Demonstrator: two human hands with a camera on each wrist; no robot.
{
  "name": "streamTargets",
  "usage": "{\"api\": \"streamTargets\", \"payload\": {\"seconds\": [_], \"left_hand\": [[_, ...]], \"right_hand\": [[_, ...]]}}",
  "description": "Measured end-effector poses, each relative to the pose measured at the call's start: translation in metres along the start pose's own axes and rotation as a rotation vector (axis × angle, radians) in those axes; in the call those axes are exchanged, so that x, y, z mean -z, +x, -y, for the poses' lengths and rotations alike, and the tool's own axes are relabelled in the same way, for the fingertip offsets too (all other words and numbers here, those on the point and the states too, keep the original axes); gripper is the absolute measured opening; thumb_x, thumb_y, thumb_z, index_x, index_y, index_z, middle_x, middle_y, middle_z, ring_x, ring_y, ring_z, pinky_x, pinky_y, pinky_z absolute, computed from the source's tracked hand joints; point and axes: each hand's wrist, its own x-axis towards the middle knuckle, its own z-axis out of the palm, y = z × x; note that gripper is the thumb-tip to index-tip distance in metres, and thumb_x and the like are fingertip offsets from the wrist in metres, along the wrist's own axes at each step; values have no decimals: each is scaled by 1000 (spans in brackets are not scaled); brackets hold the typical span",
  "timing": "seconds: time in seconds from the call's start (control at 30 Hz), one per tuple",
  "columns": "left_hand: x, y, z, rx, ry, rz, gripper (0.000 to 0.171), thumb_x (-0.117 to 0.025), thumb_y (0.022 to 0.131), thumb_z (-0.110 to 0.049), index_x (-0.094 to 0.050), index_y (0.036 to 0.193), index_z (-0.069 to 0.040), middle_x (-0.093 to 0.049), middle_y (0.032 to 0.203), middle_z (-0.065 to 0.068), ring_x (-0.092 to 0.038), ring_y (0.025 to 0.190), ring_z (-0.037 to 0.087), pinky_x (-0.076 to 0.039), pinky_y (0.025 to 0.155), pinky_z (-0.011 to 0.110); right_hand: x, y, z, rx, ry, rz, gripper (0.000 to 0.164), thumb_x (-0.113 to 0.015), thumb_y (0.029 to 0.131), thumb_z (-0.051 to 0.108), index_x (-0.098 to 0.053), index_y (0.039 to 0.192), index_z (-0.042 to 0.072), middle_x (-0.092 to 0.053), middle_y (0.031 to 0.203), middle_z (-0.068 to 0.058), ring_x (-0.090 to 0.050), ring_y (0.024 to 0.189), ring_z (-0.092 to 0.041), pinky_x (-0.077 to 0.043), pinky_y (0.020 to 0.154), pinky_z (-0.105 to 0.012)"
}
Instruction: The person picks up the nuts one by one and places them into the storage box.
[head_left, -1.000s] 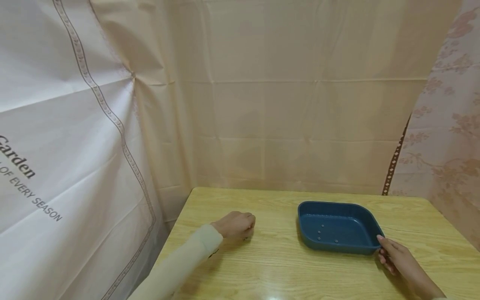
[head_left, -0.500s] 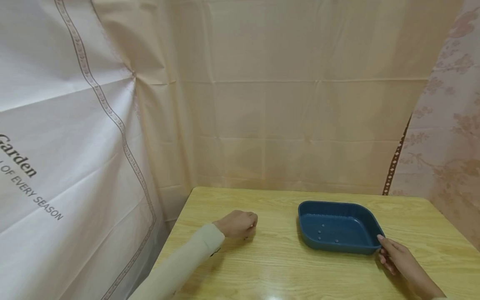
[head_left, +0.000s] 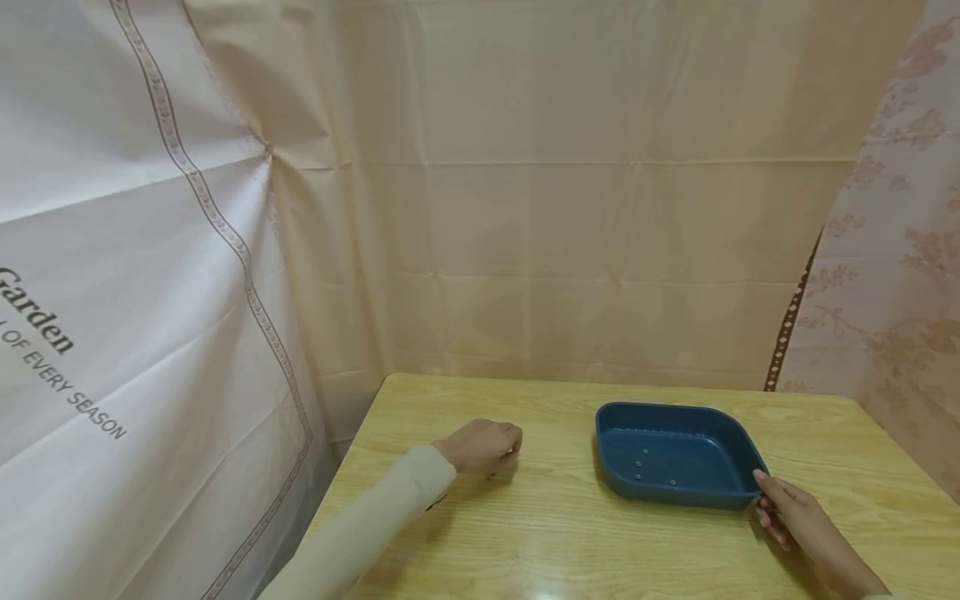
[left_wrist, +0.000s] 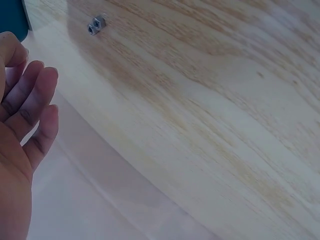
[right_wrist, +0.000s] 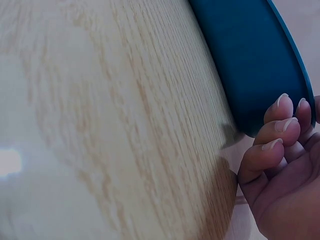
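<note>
A dark blue tray (head_left: 675, 497) stands on the table, with several small metal nuts (head_left: 672, 482) on its floor. My right hand (head_left: 798, 517) grips the tray's near right corner, thumb at the rim and fingers against the outside. My left hand (head_left: 480, 447) is over the table, left of the tray and apart from it. Its fingers (left_wrist: 45, 82) are bent; the thumb and whatever may lie at the fingertips are hidden. Two hex nuts (left_wrist: 96, 24) lie side by side on the wood near this hand in the left wrist view.
The wood-patterned table (head_left: 555, 542) has its far edge close to a hanging beige cloth (head_left: 525, 250). A white printed cloth (head_left: 150, 333) hangs at the left, and a floral one (head_left: 900, 275) at the right.
My left hand has shifted slightly right across the table. My right hand and the tray have stayed in place, and the nuts in the tray look the same.
</note>
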Motion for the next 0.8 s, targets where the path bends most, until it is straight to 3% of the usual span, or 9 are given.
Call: {"api": "streamTargets", "payload": {"seconds": [0.8], "left_hand": [[7, 26, -10, -26, -36, -7, 8, -54, 107, -17, -61, 105, -14, -62, 97, -7, -46, 68, -1, -41, 64, 12]], "right_hand": [[0, 0, -2, 4, -2, -15, 59, -36, 106, 62, -51, 92, 7, -52, 74, -2, -45, 56, -13, -43, 54, -31]]}}
